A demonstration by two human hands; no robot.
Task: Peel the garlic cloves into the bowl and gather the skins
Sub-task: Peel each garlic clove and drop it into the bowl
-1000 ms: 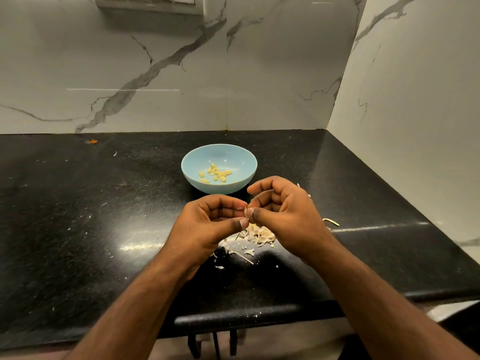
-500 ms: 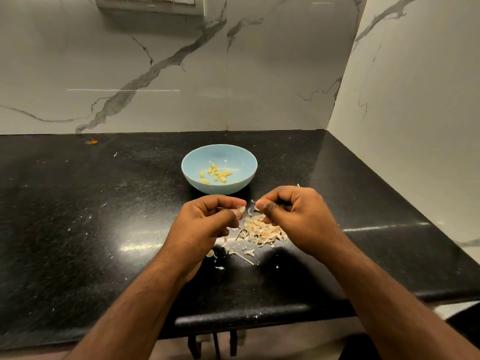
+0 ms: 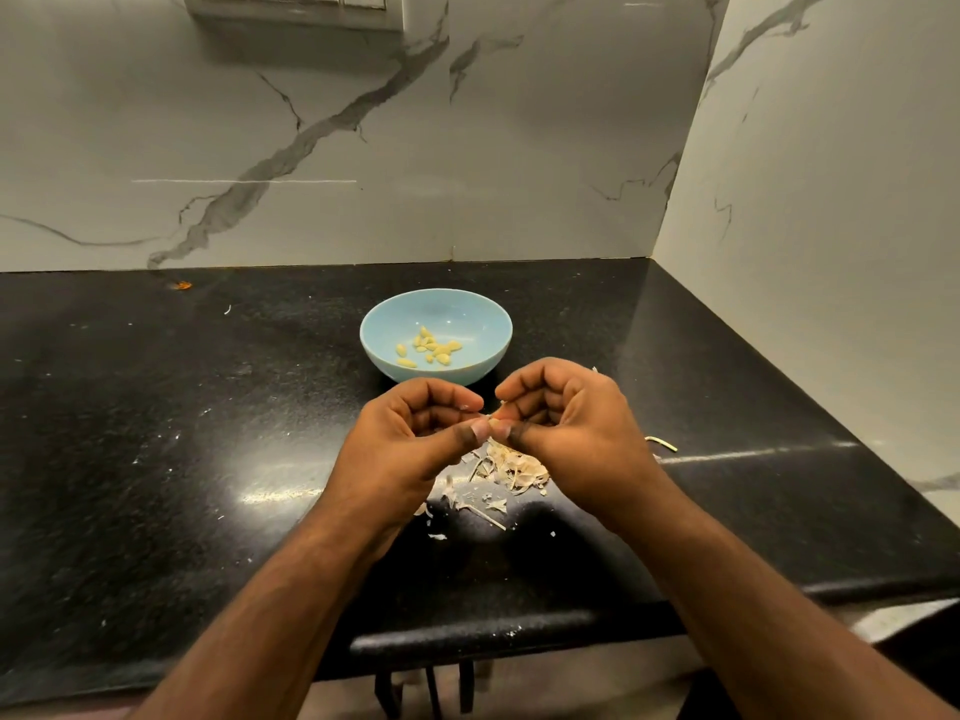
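Observation:
A light blue bowl stands on the black counter and holds several peeled yellow garlic cloves. Just in front of it my left hand and my right hand meet, fingers curled. Between their thumb tips they pinch a small garlic clove, mostly hidden by the fingers. Below the hands lies a pile of pale garlic skins, partly covered by my right hand.
Loose skin flakes are scattered toward the counter's front edge, and a thin stem piece lies right of my right hand. Marble walls close the back and right side. An orange speck sits far back left.
Half a second ago my hands were apart over the skin pile; now they have come back together and pinch the clove between them, as one second ago.

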